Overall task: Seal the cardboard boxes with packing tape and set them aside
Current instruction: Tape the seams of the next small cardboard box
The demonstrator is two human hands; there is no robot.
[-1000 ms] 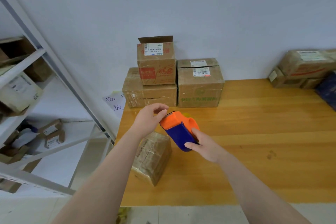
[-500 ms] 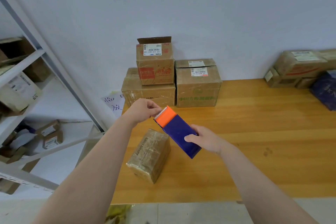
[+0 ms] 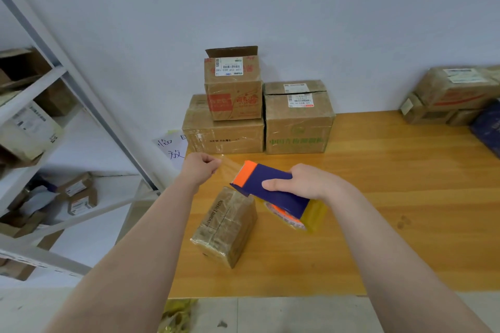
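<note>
Shelving of white metal (image 3: pixel 29 94) stood at the far left, with small cardboard boxes on its tiers. Just right of it, a white paper sheet with handwritten characters (image 3: pixel 171 147) hung at the desk's far left corner.

The left hand (image 3: pixel 198 168) was held above the orange-brown wooden desk (image 3: pixel 392 197), its fingers closed in a pinch on the free end of a clear strip of packing tape (image 3: pixel 230 167). That strip ran rightward to the orange mouth of a dark blue and orange handheld tape dispenser (image 3: pixel 270 189).

Below the strip, a small brown cardboard box wrapped in clear tape (image 3: pixel 226 227) lay on the desk near its left edge, turned at an angle, touched by neither hand.

The right hand (image 3: pixel 305 181) gripped the dispenser, fingers curled over its blue body, and the yellowish tape roll with an orange core (image 3: pixel 297 217) showed underneath.

Against the far wall sat a wide, low cardboard box (image 3: pixel 221 135) with a smaller red-printed box with a raised flap (image 3: pixel 232 89) on top, and a green-printed cardboard box (image 3: pixel 297 121) touching them on the right.

Far right, more tape-wrapped cardboard boxes (image 3: pixel 454 92) were piled beside a dark blue package (image 3: pixel 487 127).
</note>
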